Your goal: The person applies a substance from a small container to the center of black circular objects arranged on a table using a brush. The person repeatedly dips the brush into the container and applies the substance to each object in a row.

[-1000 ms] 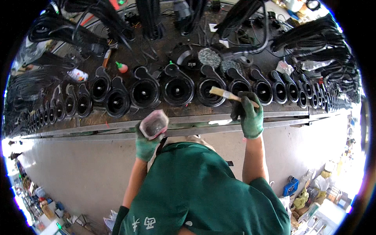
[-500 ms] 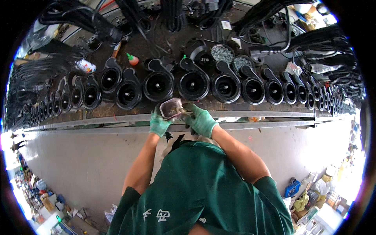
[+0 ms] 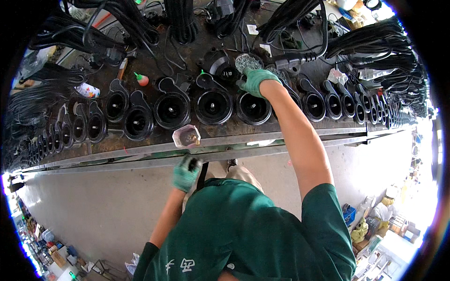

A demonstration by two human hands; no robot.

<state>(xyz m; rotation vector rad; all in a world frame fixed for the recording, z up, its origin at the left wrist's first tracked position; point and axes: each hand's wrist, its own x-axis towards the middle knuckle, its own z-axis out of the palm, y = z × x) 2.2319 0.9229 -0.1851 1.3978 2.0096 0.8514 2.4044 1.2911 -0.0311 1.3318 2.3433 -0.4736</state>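
My right hand, in a green knit glove, reaches over the row of black round housings. Its fingers are apart, and the foremost touch or hover at the near edge of a round dish of small silvery screws. I see nothing held in it. Below the bench edge, near my waist, hangs my gloved left hand. It is blurred, with a dark patch at the fingers, so I cannot tell if it holds anything. A pale translucent faceted cup sits on the bench's front edge, above my left hand.
A second screw dish lies partly behind my right hand. Bundled black cables with plugs crowd the back. A small red bottle with a green tip and a white can stand at left. A metal rail edges the bench.
Both hands have let go of the faceted cup, which now rests at the bench edge. My right hand has moved forward to the screw dish; my left has dropped toward my waist.
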